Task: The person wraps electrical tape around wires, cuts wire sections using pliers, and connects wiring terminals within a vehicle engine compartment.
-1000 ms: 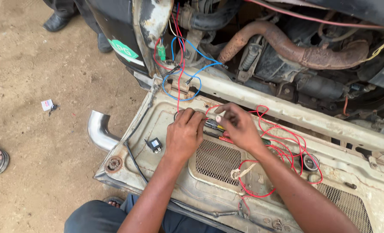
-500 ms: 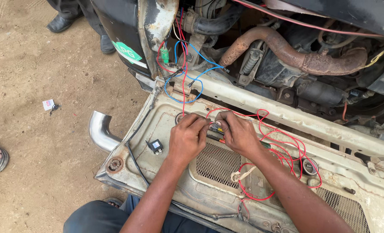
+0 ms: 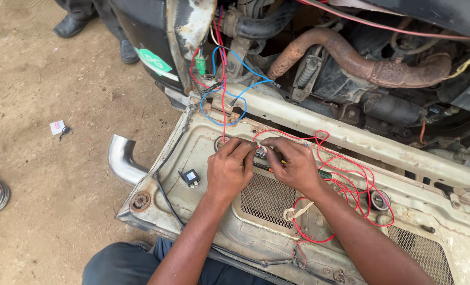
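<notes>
Both hands meet over a worn, cream-painted metal panel [image 3: 203, 137] that lies flat in front of the engine bay. The left hand [image 3: 228, 170] and the right hand [image 3: 293, 164] have their fingertips drawn together, pinching a thin red wire [image 3: 351, 174] and a small dark part between them; what exactly that part is I cannot tell, as the fingers cover it. From the pinch the red wire runs up and away toward the engine, and on the far side of the right hand it sprawls in loose loops across the panel, its long run lying roughly along the panel's length. Just under the wrists sits a rusty mesh grille [image 3: 266, 199]. Left of the left hand, close by, rests a small black relay [image 3: 191, 177], with open panel around it out to the near edge. Beyond that edge a curved chrome pipe [image 3: 121, 158] lies on the sandy ground [image 3: 39, 79]. Above the fingers a blue wire [image 3: 229, 100] loops near a rusty brown hose [image 3: 361, 58].
</notes>
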